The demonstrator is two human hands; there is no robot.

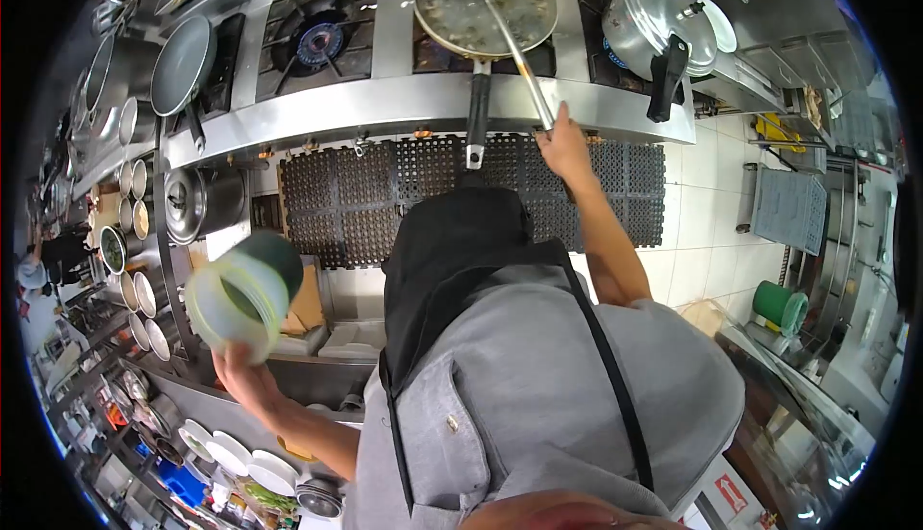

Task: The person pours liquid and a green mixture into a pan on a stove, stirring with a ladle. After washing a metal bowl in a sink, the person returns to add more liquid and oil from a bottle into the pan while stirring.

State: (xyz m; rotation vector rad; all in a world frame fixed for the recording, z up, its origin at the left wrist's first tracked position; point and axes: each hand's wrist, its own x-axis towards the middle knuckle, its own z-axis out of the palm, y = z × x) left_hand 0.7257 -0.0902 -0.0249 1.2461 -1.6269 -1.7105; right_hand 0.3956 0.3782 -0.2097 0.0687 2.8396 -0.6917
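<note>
Right grip (565,150) is closed around the end of the ladle (520,57), whose bowl sits in the big pan (461,52) on the far stove (389,99). Left grip (248,368) holds a blurry, see-through tub (210,299). Left of the pan, a blue flame (320,42) burns.

A steel stove (394,99) runs across the top of the frame, with a blue flame on the burner (320,42) at upper left. Below it, a dark rubber mat (332,198) full of holes lies on a floor of pale square tiles (716,205), bare at right of centre. Metal shelves (171,285) with stacked cookware fill the left side. At right, a grey plastic crate (786,209) stands near a metal rack (846,227). White glints of light show at lower right.
</note>
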